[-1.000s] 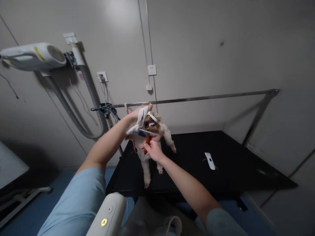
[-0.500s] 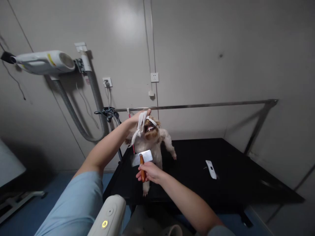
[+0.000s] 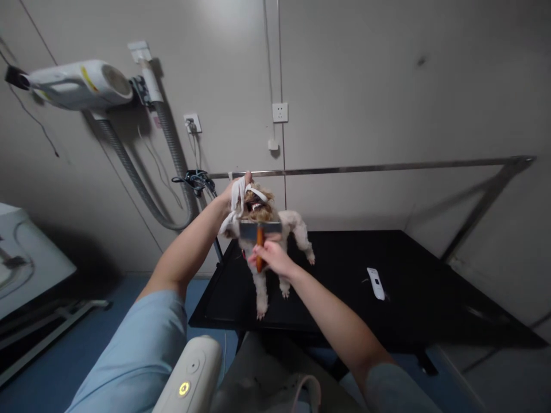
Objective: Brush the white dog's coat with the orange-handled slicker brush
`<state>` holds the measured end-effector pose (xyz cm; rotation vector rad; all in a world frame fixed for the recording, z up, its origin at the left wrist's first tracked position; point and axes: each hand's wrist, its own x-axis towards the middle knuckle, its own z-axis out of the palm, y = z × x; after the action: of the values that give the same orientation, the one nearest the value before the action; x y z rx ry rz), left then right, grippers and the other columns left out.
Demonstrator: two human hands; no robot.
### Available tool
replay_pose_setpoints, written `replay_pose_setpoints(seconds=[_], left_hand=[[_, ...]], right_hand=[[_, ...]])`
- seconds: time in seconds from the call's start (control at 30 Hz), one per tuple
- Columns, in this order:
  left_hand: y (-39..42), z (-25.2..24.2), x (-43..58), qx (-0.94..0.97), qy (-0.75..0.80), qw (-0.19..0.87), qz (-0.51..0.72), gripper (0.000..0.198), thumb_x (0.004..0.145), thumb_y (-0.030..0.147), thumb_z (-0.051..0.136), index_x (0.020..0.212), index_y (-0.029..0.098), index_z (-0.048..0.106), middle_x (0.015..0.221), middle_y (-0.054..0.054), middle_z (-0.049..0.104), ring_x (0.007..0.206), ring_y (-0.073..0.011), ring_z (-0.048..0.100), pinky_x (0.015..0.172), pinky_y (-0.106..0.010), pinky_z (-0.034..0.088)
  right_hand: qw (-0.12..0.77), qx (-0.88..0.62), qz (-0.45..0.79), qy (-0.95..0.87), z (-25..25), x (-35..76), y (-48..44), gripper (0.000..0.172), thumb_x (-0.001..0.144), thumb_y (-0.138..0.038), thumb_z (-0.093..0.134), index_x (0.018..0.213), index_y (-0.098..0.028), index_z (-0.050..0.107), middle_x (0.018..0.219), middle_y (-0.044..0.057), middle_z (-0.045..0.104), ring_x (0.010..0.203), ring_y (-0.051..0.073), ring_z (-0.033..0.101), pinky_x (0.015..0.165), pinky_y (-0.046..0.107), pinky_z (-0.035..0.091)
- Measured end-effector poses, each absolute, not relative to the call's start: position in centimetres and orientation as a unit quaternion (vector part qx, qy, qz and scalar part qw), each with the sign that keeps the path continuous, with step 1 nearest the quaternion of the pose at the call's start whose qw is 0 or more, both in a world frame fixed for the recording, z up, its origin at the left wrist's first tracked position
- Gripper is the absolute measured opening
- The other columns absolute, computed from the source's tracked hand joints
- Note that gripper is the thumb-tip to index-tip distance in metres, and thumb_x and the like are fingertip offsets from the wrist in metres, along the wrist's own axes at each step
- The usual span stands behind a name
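dog (image 3: 275,241) on table (image 3: 387,310), remote (image 3: 376,283) to its right

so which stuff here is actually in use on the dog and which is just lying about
In use:
small dog, standing on its hind legs
white cloth strap, gripped by the left hand
slicker brush, held by the right hand
black grooming table

Lying about:
white remote-like device
wall-mounted dryer
wall socket

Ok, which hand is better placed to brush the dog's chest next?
The right hand, probably. It already grips the slicker brush by its orange handle, with the brush head against the dog at its chest. The left hand is occupied holding the white strap by the dog's head.
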<state>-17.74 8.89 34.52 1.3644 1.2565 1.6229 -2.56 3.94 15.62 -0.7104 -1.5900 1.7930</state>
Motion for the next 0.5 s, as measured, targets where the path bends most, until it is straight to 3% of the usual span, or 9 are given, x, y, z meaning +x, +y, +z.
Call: replay_pose_setpoints(seconds=[0.07, 0.2, 0.37, 0.5], left_hand=[[8.9, 34.4, -17.8, 0.526, 0.495, 0.297, 0.624, 0.044, 0.103, 0.044, 0.059, 0.069, 0.016, 0.053, 0.057, 0.003, 0.051, 0.059, -0.0099, 0.046, 0.063, -0.024, 0.039], [8.6, 34.0, -17.9, 0.534, 0.538, 0.237, 0.608, 0.048, 0.105, 0.037, 0.055, 0.062, 0.016, 0.053, 0.057, 0.002, 0.05, 0.06, -0.0099, 0.044, 0.06, -0.023, 0.036], [8.4, 33.6, -18.1, 0.541, 0.53, 0.225, 0.613, 0.051, 0.101, 0.042, 0.06, 0.058, 0.017, 0.049, 0.055, 0.002, 0.046, 0.056, -0.0094, 0.041, 0.055, -0.023, 0.034], [8.4, 33.1, -18.6, 0.524, 0.521, 0.263, 0.62, 0.056, 0.089, 0.058, 0.072, 0.059, 0.019, 0.047, 0.053, 0.004, 0.044, 0.054, -0.0095, 0.04, 0.052, -0.023, 0.035]], right_hand=[[0.318, -0.305, 0.662, -0.606, 15.6, -2.7, 4.4, 0.022, 0.102, -0.029, 0.064, 0.085, -0.018, 0.056, 0.072, 0.003, 0.075, 0.06, 0.012, 0.07, 0.055, 0.018, 0.051], [0.179, -0.307, 0.705, -0.614, 14.8, -2.5, 4.3, 0.022, 0.102, -0.032, 0.062, 0.086, -0.018, 0.058, 0.065, 0.003, 0.073, 0.053, 0.014, 0.067, 0.049, 0.019, 0.048], [0.342, -0.281, 0.656, -0.611, 16.2, -2.1, 4.8, 0.017, 0.102, -0.022, 0.061, 0.086, -0.018, 0.056, 0.078, 0.003, 0.076, 0.066, 0.011, 0.071, 0.06, 0.019, 0.053], [0.228, -0.327, 0.671, -0.626, 16.1, -1.9, 4.5, 0.023, 0.102, -0.031, 0.063, 0.085, -0.019, 0.054, 0.066, 0.001, 0.072, 0.052, 0.013, 0.066, 0.051, 0.019, 0.048]])
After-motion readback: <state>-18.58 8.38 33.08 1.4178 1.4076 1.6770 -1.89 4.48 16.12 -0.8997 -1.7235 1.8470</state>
